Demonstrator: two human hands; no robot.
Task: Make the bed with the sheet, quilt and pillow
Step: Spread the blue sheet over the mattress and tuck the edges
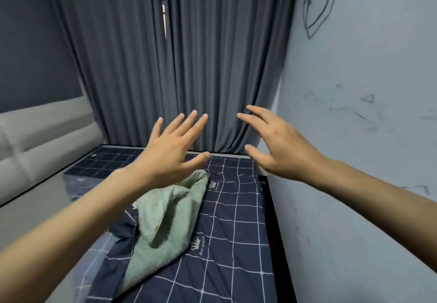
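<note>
Above the far half of the bed, your fingers (194, 122) are spread straight and hold nothing: the left hand (170, 153) and the right hand (276, 146) both hover with backs toward the camera, apart from each other and clear of all cloth. Below the left hand lies the quilt (163, 222), a pale green bundle, crumpled and folded on itself, running diagonally across the bed. Under it the sheet (236, 231), dark blue with a white grid, covers the right side fairly flat but is bunched and turned back along the left, where the bare mattress (78, 179) shows. No pillow is in view. Beyond hang grey curtains (165, 66); a padded headboard (40, 134) stands at left, a scuffed wall (354, 137) at right. Both cloths look soft, light and limp, so they will likely sag and drag if taken mid-panel. Take hold at corners or hems, pinching two adjacent corners to spread each one evenly.
</note>
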